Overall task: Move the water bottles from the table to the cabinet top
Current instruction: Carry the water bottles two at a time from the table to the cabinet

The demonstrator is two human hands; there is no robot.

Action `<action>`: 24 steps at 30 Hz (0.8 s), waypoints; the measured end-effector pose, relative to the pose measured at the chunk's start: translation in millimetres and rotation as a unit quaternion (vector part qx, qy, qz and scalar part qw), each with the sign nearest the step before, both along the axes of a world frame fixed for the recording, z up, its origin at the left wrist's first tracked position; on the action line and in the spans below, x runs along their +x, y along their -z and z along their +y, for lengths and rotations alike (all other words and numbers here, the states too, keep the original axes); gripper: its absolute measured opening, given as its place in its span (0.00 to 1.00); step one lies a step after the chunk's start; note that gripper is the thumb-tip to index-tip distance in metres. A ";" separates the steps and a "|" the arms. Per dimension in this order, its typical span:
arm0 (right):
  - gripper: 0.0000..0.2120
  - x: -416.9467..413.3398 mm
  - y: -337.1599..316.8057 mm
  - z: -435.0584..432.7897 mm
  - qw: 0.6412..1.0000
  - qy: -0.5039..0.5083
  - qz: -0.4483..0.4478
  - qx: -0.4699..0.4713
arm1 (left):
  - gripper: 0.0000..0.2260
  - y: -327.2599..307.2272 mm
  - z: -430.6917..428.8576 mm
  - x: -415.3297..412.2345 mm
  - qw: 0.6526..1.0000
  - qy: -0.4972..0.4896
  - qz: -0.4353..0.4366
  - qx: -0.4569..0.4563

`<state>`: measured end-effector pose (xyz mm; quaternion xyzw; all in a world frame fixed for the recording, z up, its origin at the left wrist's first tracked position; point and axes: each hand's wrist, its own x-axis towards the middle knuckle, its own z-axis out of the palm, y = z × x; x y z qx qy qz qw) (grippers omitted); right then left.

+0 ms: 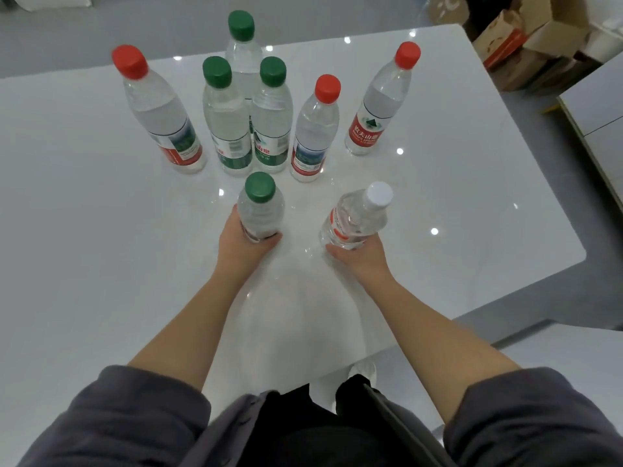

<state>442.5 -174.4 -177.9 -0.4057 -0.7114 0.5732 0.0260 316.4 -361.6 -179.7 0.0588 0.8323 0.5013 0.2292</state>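
Clear water bottles (225, 119), green, red, white caps (240, 24)

Six upright water bottles (232, 129) stand on the white table (101, 247).

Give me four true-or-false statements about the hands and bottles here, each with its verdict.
1. The left hand grips a green-capped bottle. True.
2. The right hand holds a red-capped bottle. False: it holds the white-capped bottle.
3. Three red-capped bottles stand upright on the table. True.
4. The cardboard boxes sit on the table. False: they lie off the table, beyond its far right corner.
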 end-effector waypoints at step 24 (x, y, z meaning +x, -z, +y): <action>0.29 420.3 -106.6 102.7 0.853 0.500 0.080 0.124 | 0.20 -124.9 255.6 342.5 0.886 0.418 -0.059 0.193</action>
